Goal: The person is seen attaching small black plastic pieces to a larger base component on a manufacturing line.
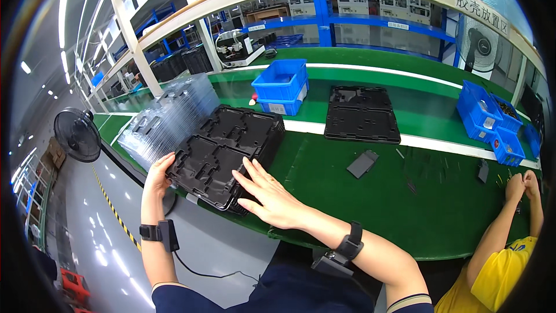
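Note:
A stack of black plastic trays [223, 148] with moulded recesses stands on the green bench in front of me, slightly to the left. At its left edge, my left hand [156, 175] has its fingers and thumb closed on the rim of the top black tray. My right hand [271, 196] is open, fingers stretched out, with the fingertips at the right edge of the same tray. Just behind and to the left rises a tall stack of clear plastic trays [168, 119]. Both wrists wear black straps with small devices.
Blue bins [281, 84] stand behind the stack, and more blue bins [478, 113] sit at the far right. A black tray [362, 115] and a dark flat piece [363, 164] lie on the bench [324, 208]. A fan [78, 133] stands left; a co-worker's hands [521, 185] are at right.

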Tool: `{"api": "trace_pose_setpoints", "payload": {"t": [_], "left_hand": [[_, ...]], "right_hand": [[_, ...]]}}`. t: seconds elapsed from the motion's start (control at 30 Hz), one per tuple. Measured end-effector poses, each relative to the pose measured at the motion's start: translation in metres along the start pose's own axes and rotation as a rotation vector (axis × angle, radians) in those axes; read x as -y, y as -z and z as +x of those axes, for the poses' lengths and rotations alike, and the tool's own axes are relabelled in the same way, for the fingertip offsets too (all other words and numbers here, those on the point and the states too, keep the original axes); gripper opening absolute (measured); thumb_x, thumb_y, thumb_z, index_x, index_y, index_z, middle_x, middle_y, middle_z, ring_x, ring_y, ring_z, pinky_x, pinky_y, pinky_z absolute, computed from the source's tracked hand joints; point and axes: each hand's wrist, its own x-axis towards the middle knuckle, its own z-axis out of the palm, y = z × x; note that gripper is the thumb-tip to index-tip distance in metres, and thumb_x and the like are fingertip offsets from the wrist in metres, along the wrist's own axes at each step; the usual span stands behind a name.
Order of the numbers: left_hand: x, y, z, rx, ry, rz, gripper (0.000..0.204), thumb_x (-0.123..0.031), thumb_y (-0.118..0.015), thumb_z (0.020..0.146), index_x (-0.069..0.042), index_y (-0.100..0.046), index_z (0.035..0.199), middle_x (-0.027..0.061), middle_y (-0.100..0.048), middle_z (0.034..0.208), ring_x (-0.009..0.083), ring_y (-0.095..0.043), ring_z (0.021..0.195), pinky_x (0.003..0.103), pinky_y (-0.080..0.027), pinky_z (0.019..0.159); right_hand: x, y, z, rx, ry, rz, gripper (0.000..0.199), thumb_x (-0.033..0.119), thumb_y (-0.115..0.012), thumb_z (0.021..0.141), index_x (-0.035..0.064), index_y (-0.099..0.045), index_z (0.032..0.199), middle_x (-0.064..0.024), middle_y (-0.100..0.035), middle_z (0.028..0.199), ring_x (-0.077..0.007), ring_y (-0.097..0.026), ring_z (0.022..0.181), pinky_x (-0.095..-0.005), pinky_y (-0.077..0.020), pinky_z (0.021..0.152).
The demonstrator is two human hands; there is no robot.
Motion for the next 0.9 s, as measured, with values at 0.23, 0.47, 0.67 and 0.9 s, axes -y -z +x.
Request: {"api": "trace_pose_setpoints", "payload": {"t": [0.23, 0.47, 0.67, 0.9], "left_hand": [[0.035, -0.003, 0.008, -0.230, -0.330, 0.771, 0.040, -0.026, -0.058, 0.084, -0.003, -0.054, 0.117, 0.0100, -0.059, 0.106, 0.0147, -0.053, 0.097, 0.025, -0.038, 0.087], [0.028, -0.019, 0.006, -0.148, -0.299, 0.726, 0.040, -0.023, -0.057, 0.085, 0.001, -0.053, 0.116, 0.0112, -0.059, 0.105, 0.0155, -0.053, 0.097, 0.025, -0.039, 0.086], [0.016, -0.012, 0.002, -0.138, -0.181, 0.709, 0.038, -0.018, -0.058, 0.083, 0.002, -0.053, 0.115, 0.0096, -0.061, 0.099, 0.0126, -0.055, 0.088, 0.022, -0.042, 0.079], [0.005, -0.025, -0.014, -0.054, -0.161, 0.845, 0.064, -0.029, -0.067, 0.076, 0.002, -0.042, 0.126, 0.0177, -0.051, 0.120, 0.0222, -0.049, 0.110, 0.029, -0.037, 0.093]], "right_hand": [[-0.021, -0.007, 0.012, 0.027, 0.023, -0.041, 0.058, 0.037, -0.039, 0.092, 0.0086, -0.019, 0.139, -0.0152, -0.002, 0.146, -0.0296, -0.003, 0.135, -0.0403, -0.0121, 0.109], [-0.023, -0.002, 0.008, -0.022, 0.013, 0.011, 0.055, 0.035, -0.039, 0.092, 0.0107, -0.020, 0.139, -0.0147, -0.003, 0.146, -0.0287, -0.005, 0.135, -0.0395, -0.0135, 0.109], [-0.029, 0.012, 0.004, -0.049, -0.016, 0.259, 0.052, 0.032, -0.037, 0.093, 0.0117, -0.021, 0.139, -0.0146, -0.005, 0.146, -0.0292, -0.011, 0.134, -0.0385, -0.0161, 0.108], [-0.028, 0.004, 0.001, 0.017, 0.012, 0.121, 0.050, 0.033, -0.037, 0.093, 0.0140, -0.026, 0.138, -0.0176, -0.004, 0.145, -0.0295, -0.008, 0.135, -0.0379, -0.0149, 0.109]]}}
